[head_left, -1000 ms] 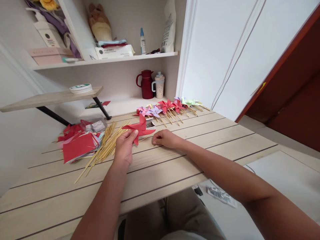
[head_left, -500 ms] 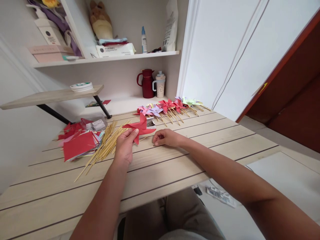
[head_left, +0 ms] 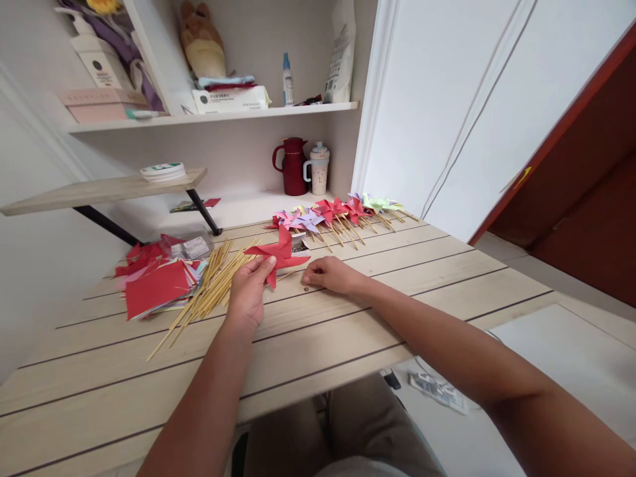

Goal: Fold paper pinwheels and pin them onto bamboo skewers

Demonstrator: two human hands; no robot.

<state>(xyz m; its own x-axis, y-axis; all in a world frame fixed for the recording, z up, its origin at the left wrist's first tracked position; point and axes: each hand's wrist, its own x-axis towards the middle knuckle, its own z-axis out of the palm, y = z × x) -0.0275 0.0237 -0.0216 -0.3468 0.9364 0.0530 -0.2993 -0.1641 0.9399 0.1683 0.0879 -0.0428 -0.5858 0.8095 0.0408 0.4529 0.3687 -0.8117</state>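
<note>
My left hand point(head_left: 248, 285) is closed on a red paper pinwheel point(head_left: 281, 255), pinching it between thumb and fingers above the table. To its right, my right hand point(head_left: 330, 275) is held low with its fingers curled together. Whether anything is between those fingertips is hidden. Just below them a tiny brownish round piece point(head_left: 306, 289) lies on the tabletop. Behind the pinwheel stands a small open box point(head_left: 300, 246) with small dark metallic pieces inside, partly covered by the paper.
Wooden sticks point(head_left: 206, 291) lie left of my left hand, beside a stack of coloured paper point(head_left: 159, 288). Finished pinwheels on sticks point(head_left: 332, 212) lie along the table's back edge. Behind them stand a dark red jug point(head_left: 294, 165) and a cup point(head_left: 318, 169). A raised wooden shelf point(head_left: 109, 189) stands back left.
The fingertips of my right hand have lifted slightly, and the tiny round piece now shows apart on the table below them. My left hand and the pinwheel stay almost still.
</note>
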